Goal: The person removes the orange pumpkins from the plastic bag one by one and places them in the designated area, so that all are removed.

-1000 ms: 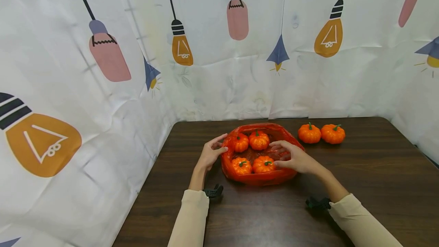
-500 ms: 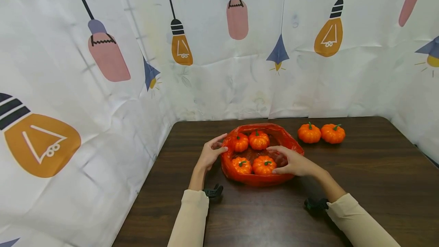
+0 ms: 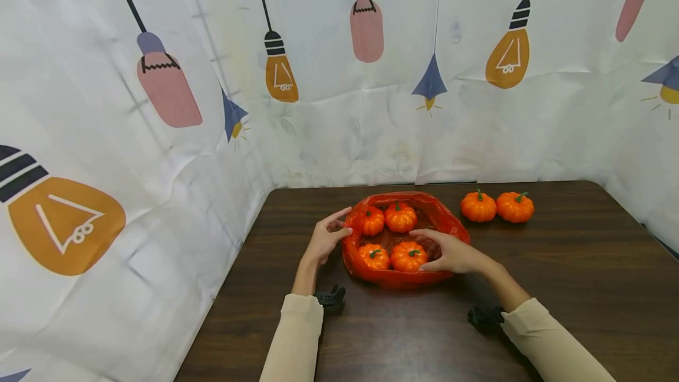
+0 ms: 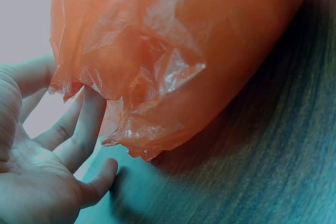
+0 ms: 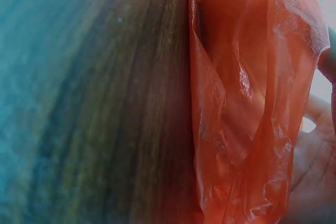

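Observation:
A red plastic bag (image 3: 405, 279) stands opened wide on the table, with several small orange pumpkins inside. My left hand (image 3: 322, 243) is at the bag's left rim, thumb and forefinger spread apart. In the left wrist view its fingers (image 4: 86, 121) touch the crumpled plastic, and some fingertips are behind it. My right hand (image 3: 458, 254) reaches over the right rim into the bag, thumb and fingers spread beside the front right pumpkin (image 3: 407, 257). The thumb is close against that pumpkin; a firm grip is not visible. In the right wrist view the bag wall (image 5: 247, 103) hides much of this hand.
Two more pumpkins, one nearer (image 3: 478, 206) the bag and one farther right (image 3: 514, 207), sit behind it to the right on the dark wooden table (image 3: 573, 264). A white cloth (image 3: 345, 134) printed with lamps hangs behind and at the sides.
My right hand has moved a little left and lower, its thumb and fingers coming closer to the front right pumpkin. The left hand and the pumpkins stay in place.

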A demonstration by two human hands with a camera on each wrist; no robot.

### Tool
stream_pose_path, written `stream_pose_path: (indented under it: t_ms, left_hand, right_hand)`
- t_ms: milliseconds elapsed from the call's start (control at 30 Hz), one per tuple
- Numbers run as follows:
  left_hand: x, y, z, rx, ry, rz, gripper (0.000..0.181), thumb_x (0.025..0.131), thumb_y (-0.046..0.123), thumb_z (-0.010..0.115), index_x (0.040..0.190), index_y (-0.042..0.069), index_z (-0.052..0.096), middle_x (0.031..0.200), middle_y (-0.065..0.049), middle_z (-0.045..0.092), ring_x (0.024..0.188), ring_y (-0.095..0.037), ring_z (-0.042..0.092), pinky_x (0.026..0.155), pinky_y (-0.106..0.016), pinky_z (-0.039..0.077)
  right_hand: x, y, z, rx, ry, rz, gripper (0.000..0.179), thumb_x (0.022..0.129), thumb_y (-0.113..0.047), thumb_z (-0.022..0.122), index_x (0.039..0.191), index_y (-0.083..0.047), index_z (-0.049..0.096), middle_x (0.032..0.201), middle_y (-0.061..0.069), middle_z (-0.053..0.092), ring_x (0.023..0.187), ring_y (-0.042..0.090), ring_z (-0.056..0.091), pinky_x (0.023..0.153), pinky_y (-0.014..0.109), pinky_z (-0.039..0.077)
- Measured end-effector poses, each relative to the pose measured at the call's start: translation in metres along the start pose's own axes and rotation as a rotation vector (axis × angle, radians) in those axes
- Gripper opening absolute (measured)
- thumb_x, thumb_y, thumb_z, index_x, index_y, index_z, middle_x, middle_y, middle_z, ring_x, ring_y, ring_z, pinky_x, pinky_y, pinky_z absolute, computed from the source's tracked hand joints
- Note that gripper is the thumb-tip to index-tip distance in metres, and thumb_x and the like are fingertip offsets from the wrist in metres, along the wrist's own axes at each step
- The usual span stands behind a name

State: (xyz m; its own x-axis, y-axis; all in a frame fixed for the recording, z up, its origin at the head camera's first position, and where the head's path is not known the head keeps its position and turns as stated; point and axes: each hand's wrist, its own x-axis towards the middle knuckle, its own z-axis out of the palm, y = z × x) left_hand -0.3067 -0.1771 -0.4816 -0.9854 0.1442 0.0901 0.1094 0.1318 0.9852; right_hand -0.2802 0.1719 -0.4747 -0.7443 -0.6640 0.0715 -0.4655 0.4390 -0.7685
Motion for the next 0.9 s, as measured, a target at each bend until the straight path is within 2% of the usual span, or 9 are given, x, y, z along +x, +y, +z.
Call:
stream_pose_path:
  t_ms: [133,300,433,667,900]
  left_hand:
    - [0.0008,-0.0020,0.0002,-0.010,0.000,0.004,0.052,0.094,0.003,0.070,0.144,0.017,0.062,0.104,-0.011,0.066,0.097,-0.017,0.061,0.082,-0.028,0.058]
    - [0.0009,-0.0017,0.0000,-0.015,0.000,-0.004,0.052,0.094,0.002,0.070,0.142,0.019,0.063,0.105,-0.014,0.066,0.099,-0.018,0.060,0.082,-0.028,0.058]
    - [0.0004,-0.0007,-0.0004,-0.009,0.003,-0.003,0.052,0.094,0.002,0.070,0.143,0.019,0.063,0.105,-0.015,0.066,0.099,-0.019,0.061,0.083,-0.030,0.059]
    - [0.0002,-0.0002,-0.0005,-0.005,0.005,-0.010,0.050,0.094,0.003,0.070,0.141,0.020,0.064,0.103,-0.010,0.066,0.099,-0.019,0.062,0.084,-0.032,0.059]
    - [-0.0007,0.0008,-0.0003,0.001,0.003,-0.006,0.050,0.094,0.004,0.070,0.141,0.022,0.064,0.104,-0.011,0.067,0.100,-0.019,0.062,0.085,-0.033,0.059]
  right_hand:
    - [0.0010,0.0005,0.0008,-0.005,-0.007,-0.001,0.079,0.088,-0.029,0.081,0.152,-0.003,0.044,0.137,0.019,0.061,0.108,0.021,0.062,0.083,0.028,0.055]
    - [0.0014,0.0008,0.0018,0.007,-0.011,-0.006,0.076,0.088,-0.028,0.081,0.151,-0.003,0.046,0.135,0.018,0.062,0.113,0.025,0.062,0.083,0.027,0.055]
    - [0.0016,0.0007,0.0024,0.010,-0.002,-0.006,0.074,0.088,-0.028,0.081,0.150,-0.005,0.047,0.134,0.015,0.063,0.114,0.022,0.062,0.084,0.027,0.054]
    - [0.0010,0.0003,0.0035,-0.016,0.040,-0.011,0.072,0.086,-0.030,0.083,0.147,-0.009,0.052,0.130,0.011,0.063,0.106,0.016,0.062,0.082,0.026,0.054]
    - [0.0001,-0.0006,0.0029,0.004,0.086,-0.016,0.073,0.084,-0.031,0.085,0.146,-0.008,0.054,0.133,0.014,0.058,0.109,0.023,0.061,0.085,0.026,0.054]
